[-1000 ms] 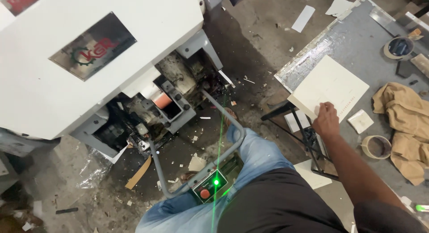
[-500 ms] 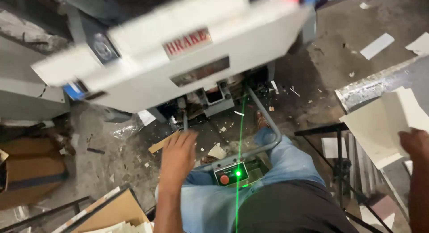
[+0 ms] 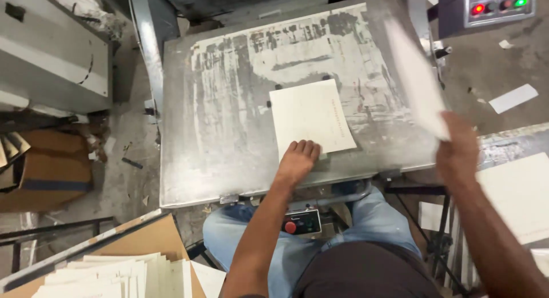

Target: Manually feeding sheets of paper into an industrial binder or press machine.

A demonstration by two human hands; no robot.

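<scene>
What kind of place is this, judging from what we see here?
Probably a small print or paper-finishing workshop. The left hand presses a cream sheet on a worn metal machine table, the right hand lifts another sheet, and stacked sheets fill a cardboard box.

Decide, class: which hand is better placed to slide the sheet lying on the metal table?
Probably the left hand: its fingers already rest on the near edge of the sheet on the metal table. The right hand is off to the side holding another sheet.
</scene>
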